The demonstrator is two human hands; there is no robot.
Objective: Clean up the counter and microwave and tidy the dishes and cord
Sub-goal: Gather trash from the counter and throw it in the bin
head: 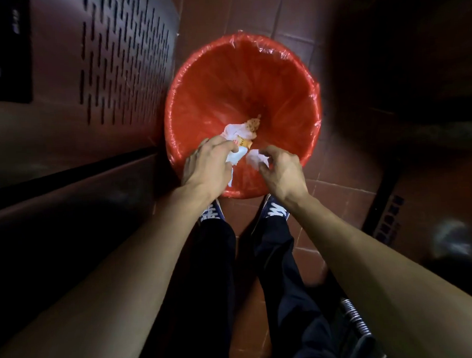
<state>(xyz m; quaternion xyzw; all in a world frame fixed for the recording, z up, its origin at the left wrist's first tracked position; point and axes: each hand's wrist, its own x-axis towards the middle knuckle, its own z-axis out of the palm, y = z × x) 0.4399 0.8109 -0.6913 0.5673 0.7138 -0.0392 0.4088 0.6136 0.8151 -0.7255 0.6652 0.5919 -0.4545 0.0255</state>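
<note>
Evidently both hands hung over the red-lined bin (241, 78): left hand (208, 163) pinched a crumpled tissue (235, 157), right hand (281, 167) another tissue (257, 158). Risk: wads near the front rim could drop onto tiles.

Both forearms are bare, with no sleeves, watch or jewellery visible down to the left hand (207, 164) and right hand (281, 167). The legs wear dark navy or black trousers (214, 274). The feet wear dark blue sneakers (275, 211) with white laces.
</note>
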